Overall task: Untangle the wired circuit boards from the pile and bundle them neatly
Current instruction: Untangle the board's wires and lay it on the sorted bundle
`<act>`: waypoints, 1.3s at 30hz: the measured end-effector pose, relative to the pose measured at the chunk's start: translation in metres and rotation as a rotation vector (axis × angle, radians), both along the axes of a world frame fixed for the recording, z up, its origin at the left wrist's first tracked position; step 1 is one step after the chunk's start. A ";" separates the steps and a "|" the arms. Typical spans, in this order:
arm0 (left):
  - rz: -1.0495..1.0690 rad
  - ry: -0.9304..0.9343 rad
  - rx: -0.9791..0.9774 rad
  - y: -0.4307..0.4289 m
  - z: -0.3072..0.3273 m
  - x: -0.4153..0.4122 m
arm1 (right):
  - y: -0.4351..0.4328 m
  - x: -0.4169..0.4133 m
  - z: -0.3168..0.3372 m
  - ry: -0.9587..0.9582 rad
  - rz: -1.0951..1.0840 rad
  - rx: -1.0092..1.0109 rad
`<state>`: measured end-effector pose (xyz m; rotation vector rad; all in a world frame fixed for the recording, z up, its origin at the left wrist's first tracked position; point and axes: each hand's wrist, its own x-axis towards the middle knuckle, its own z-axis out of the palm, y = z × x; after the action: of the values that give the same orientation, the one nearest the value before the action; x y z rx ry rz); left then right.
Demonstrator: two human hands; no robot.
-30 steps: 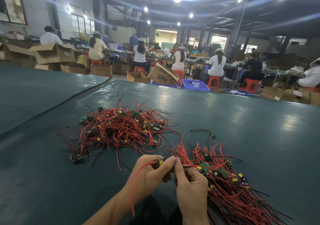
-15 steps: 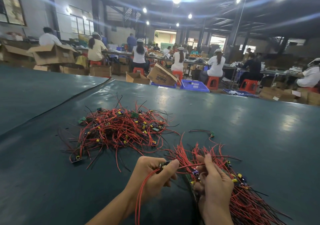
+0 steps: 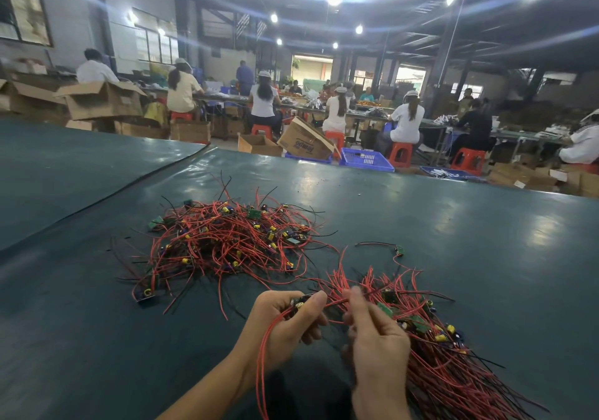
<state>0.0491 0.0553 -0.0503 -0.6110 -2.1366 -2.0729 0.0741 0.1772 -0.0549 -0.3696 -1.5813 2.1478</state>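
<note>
Two hands share one piece: the left hand [image 3: 285, 325] pinches a small circuit board [image 3: 299, 303], while the right hand [image 3: 377, 338] pinches its red wire [image 3: 335, 304] just beside. Drawing gently should straighten it for the bundle [image 3: 444, 348] rightward; the pile [image 3: 227, 241] lies beyond.

A factory hall: rows of workers [image 3: 406, 121] on red stools [image 3: 400, 154] beside cardboard boxes [image 3: 103, 100].

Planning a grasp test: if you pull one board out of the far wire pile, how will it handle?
Probably floppy: the wire from the board in the left hand droops in a loose loop. Likely to snag: in the pile wires cross everywhere, so neighbours would drag along. Boards look small, so probably light.
</note>
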 end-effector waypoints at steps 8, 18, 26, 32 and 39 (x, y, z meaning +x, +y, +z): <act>-0.021 0.039 -0.065 -0.001 0.003 0.003 | -0.017 0.001 -0.009 -0.025 0.048 0.044; -0.098 0.010 -0.112 0.002 0.007 0.005 | 0.012 -0.008 -0.001 -0.073 -0.223 -0.200; -0.120 -0.104 -0.011 -0.003 0.013 0.002 | 0.024 -0.006 0.001 0.035 -0.320 -0.184; -0.114 -0.356 0.016 -0.005 0.013 -0.005 | 0.018 -0.005 -0.001 0.039 -0.334 -0.136; -0.138 -0.428 0.109 -0.005 0.014 -0.006 | 0.020 -0.005 0.000 0.042 -0.319 -0.177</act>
<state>0.0428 0.0499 -0.0364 -0.3307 -2.2165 -2.5723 0.0687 0.1974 -0.0545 -0.5870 -1.2177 2.0342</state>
